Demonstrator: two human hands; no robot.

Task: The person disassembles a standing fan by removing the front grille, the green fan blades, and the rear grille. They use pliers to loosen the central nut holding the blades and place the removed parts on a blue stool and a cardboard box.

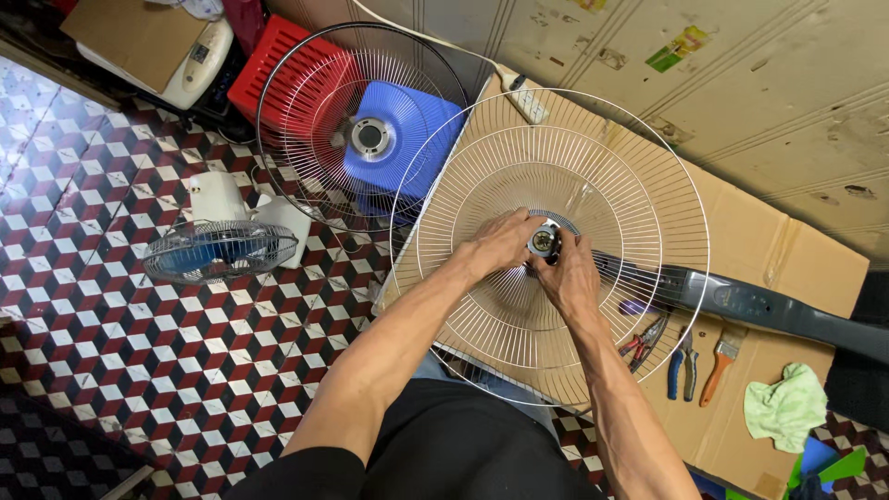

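A large white wire fan guard (pixel 639 176) lies flat over a dark grey fan stand (pixel 769 310) on a sheet of cardboard. At the guard's hub sits a small round metal and black motor end (pixel 544 240). My left hand (pixel 500 245) rests on the guard just left of the hub with its fingers curled against it. My right hand (pixel 567 278) grips the hub from below and right. Both hands touch the hub.
A second wire guard (pixel 296 120) leans over a blue stool (pixel 407 139) and a red crate (pixel 278 69). A small white fan (pixel 220 248) lies on the tiled floor. Pliers (pixel 644 341), blue-handled pliers (pixel 682 366), a brush (pixel 720 359) and a green rag (pixel 785 407) lie on the cardboard (pixel 815 259). A power strip (pixel 526 97) lies behind the guard.
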